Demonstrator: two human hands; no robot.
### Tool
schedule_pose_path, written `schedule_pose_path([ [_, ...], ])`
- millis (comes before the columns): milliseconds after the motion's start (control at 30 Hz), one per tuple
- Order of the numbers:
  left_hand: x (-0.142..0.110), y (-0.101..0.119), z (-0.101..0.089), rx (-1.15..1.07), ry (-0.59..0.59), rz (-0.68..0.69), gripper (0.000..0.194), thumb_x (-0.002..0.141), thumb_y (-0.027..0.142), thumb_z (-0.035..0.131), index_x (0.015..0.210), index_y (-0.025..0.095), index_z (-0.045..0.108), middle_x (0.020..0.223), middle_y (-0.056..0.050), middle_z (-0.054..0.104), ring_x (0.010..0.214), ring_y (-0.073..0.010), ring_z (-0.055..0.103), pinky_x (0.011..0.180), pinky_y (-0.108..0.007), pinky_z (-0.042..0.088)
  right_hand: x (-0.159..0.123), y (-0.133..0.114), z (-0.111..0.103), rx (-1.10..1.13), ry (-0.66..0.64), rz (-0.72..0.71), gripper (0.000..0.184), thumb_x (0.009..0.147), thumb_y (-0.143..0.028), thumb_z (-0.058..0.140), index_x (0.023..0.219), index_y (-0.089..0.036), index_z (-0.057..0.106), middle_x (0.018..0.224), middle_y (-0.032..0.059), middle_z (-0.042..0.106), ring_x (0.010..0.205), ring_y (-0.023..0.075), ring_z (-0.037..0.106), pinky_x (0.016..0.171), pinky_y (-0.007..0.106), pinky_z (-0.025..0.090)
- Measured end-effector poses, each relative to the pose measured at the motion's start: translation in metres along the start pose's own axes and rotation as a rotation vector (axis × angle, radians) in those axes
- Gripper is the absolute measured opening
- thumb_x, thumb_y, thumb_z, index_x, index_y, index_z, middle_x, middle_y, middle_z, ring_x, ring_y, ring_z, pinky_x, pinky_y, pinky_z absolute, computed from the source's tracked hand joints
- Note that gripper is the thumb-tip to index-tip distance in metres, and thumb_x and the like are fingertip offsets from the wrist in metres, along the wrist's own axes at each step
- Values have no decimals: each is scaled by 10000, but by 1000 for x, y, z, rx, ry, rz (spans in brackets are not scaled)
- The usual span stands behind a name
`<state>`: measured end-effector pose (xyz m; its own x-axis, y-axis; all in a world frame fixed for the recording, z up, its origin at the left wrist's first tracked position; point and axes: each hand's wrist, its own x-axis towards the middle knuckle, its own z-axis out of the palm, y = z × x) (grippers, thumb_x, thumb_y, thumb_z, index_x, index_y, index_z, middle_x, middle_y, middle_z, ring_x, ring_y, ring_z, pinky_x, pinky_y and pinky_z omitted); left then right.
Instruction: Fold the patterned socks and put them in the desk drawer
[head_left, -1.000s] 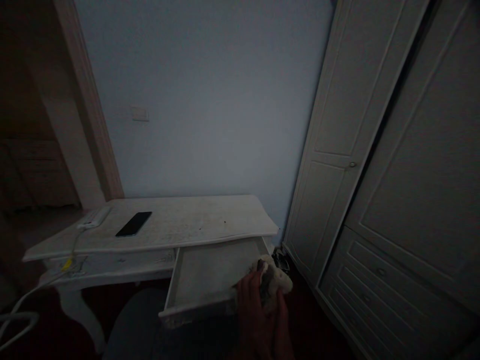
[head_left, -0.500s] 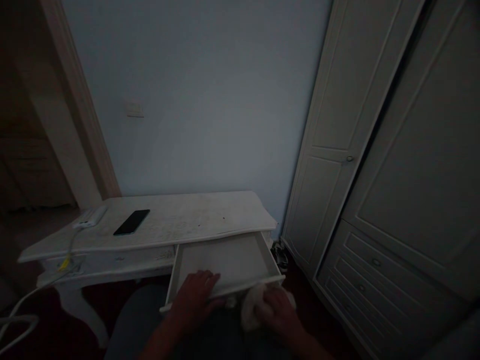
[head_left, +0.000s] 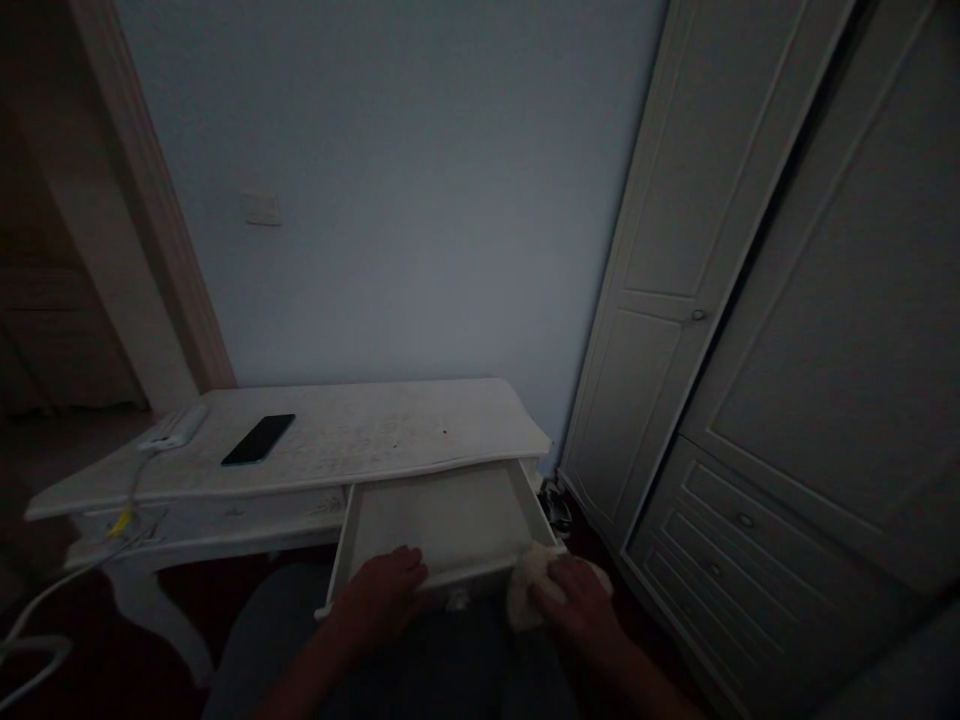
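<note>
A white desk drawer (head_left: 450,515) is pulled out toward me, its inside bare. My left hand (head_left: 386,592) is closed over the left part of the drawer's front panel, fingers over the top edge and thumb at the outer face. In my right hand (head_left: 581,600) is a bunched pale cloth (head_left: 529,595), pressed against the front panel near its right corner. The drawer knob (head_left: 457,599) shows between the two hands. Part of the cloth is hidden under my fingers.
A dark phone (head_left: 259,440) and a white power strip (head_left: 174,428) with a cable lie on the left of the desk top (head_left: 375,425). A tall wardrobe (head_left: 660,380) stands at the right. Dark shoes (head_left: 555,508) sit on the floor beside the desk.
My right hand has moved the cloth to the right along the drawer front, uncovering more of the knob's surroundings. My left hand stays on the panel. The view has shifted slightly.
</note>
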<state>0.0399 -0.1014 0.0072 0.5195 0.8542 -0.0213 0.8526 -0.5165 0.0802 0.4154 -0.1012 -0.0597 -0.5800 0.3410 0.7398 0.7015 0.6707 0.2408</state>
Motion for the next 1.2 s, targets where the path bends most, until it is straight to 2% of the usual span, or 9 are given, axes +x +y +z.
schedule_pose_path([
  [200, -2, -7, 10, 9, 5, 5, 179, 1031, 320, 583, 1153, 238, 686, 1314, -104, 701, 1227, -285, 661, 1037, -433, 527, 49, -63, 44, 103, 91, -170, 255, 939, -249, 714, 1163, -371, 727, 1061, 23, 757, 961, 212, 685, 805, 353, 563],
  [333, -3, -12, 15, -3, 9, 15, 174, 1020, 326, 605, 1148, 239, 686, 1333, -107, 702, 1264, -293, 651, 1069, -450, 521, 29, -29, 16, 75, 26, -167, 301, 937, -214, 721, 1197, -366, 719, 1104, 29, 760, 979, 210, 679, 833, 351, 555],
  [500, -1, -10, 13, -19, 22, 11, 197, 1032, 325, 563, 1144, 232, 696, 1293, -112, 712, 1224, -293, 664, 1034, -452, 541, -1, 21, -26, -84, -9, -12, 334, 935, -158, 657, 1214, -329, 727, 1156, 80, 744, 990, 262, 674, 842, 393, 553],
  [600, 0, -9, 12, -24, 21, 11, 199, 1017, 325, 577, 1134, 225, 702, 1278, -118, 714, 1212, -298, 665, 1018, -453, 547, 14, -3, -8, -28, 68, 27, 318, 923, -182, 670, 1213, -300, 729, 1128, 93, 732, 967, 263, 664, 796, 384, 546],
  [733, 0, -11, 15, -16, 23, 9, 193, 1021, 310, 563, 1144, 242, 694, 1274, -95, 712, 1221, -280, 659, 1030, -431, 536, 55, -61, 37, 89, 139, -102, 292, 926, -214, 703, 1184, -350, 728, 1063, 37, 738, 916, 216, 662, 760, 353, 537],
  [800, -1, -12, 17, -12, 24, 4, 189, 1022, 311, 559, 1135, 242, 694, 1252, -94, 719, 1211, -283, 663, 1027, -433, 536, 67, -73, 46, 108, 131, -152, 287, 921, -237, 719, 1174, -372, 726, 1068, 20, 744, 924, 209, 669, 756, 350, 539],
  [900, -2, -14, 19, -22, 30, 0, 207, 1020, 327, 574, 1176, 251, 687, 1308, -97, 709, 1245, -288, 647, 1049, -445, 524, 58, -55, 34, 91, 74, -206, 286, 921, -234, 726, 1172, -371, 722, 1088, 17, 754, 931, 196, 679, 763, 330, 546],
  [1000, -1, -13, 17, -49, 28, -2, 211, 1013, 335, 583, 1183, 262, 683, 1343, -91, 703, 1261, -282, 640, 1053, -441, 520, 22, -13, 6, 75, -17, -162, 339, 916, -196, 727, 1207, -372, 718, 1106, 26, 769, 950, 209, 701, 808, 343, 569],
  [1200, -3, -11, 25, -82, 44, -10, 221, 1005, 356, 561, 1155, 264, 696, 1351, -95, 712, 1271, -287, 646, 1061, -453, 530, -35, 60, -27, 311, 38, 433, 403, 823, -356, 744, 1222, -304, 743, 1179, 100, 751, 1001, 313, 747, 815, 428, 622],
])
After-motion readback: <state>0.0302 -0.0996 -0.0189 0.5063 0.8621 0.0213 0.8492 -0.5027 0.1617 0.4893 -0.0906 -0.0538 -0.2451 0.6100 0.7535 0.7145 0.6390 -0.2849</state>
